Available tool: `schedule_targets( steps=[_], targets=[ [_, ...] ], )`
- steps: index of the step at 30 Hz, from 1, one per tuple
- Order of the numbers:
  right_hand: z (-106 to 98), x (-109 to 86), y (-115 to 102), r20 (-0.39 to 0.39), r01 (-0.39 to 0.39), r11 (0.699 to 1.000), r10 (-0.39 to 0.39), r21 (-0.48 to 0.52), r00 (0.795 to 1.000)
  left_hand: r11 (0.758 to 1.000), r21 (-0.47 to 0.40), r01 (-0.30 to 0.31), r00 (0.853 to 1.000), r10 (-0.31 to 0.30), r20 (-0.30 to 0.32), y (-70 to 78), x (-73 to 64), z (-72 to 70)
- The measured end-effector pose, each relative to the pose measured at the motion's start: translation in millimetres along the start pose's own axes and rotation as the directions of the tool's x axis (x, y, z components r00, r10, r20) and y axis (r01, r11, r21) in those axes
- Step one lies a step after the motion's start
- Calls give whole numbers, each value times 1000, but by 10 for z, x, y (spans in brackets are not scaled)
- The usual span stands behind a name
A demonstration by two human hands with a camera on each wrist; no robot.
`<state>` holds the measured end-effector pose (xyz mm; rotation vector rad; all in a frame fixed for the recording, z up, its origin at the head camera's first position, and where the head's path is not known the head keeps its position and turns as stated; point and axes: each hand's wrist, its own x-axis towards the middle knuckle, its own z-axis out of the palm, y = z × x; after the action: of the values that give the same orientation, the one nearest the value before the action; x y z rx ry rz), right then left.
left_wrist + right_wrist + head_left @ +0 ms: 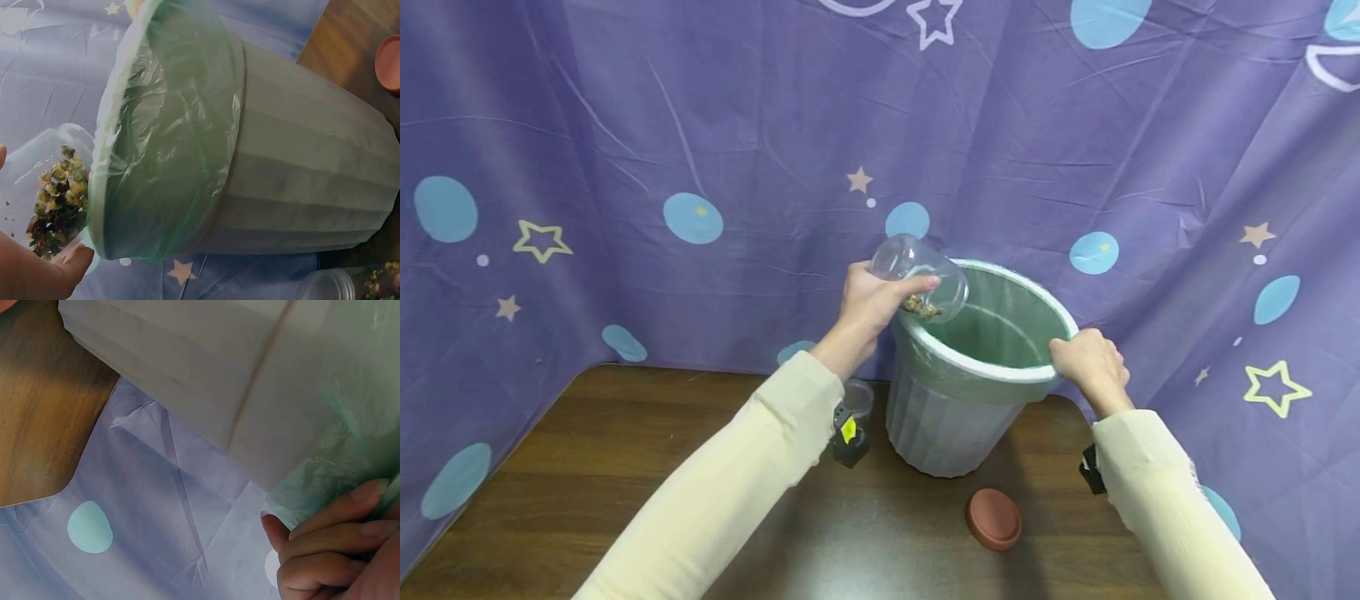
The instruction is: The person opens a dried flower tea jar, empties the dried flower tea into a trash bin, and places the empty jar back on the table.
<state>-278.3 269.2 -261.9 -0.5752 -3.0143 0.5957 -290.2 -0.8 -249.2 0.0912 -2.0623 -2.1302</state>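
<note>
My left hand (869, 302) grips a clear plastic jar (895, 254) and holds it tipped on its side, its mouth at the left rim of a grey bin (936, 417). Small dried flower-like pieces (59, 203) in yellow, green and dark red lie along the jar's lower side. A thin green bag (169, 150) lines the bin and folds over its rim. On the opposite side, my right hand (1092, 362) holds the bin's rim, fingers curled over the bag's edge. The bin stands tilted on the table.
A round reddish-brown lid (994, 519) lies on the wooden table (700, 467) in front of the bin. Behind my left wrist stands a second clear jar (859, 398), holding similar dried pieces (384, 284). A purple patterned curtain (760, 167) hangs around the table.
</note>
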Motion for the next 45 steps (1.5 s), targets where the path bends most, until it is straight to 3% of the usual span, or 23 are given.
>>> schedule_targets(
  steps=[9,18,33,45],
  targets=[
    [33,-3,-31,-8,16,1000,-16,11,1000,999,6,-32,998,32,-51,-29,0,55],
    [20,3,-26,-10,7,1000,-7,6,1000,993,50,-111,994,110,8,5,-13,114],
    [14,22,6,-10,13,1000,-13,2,1000,977,180,-109,994,103,44,31,-47,200],
    [9,26,10,-14,9,1000,-9,2,1000,984,153,-90,996,84,41,18,-37,212]
  ],
)
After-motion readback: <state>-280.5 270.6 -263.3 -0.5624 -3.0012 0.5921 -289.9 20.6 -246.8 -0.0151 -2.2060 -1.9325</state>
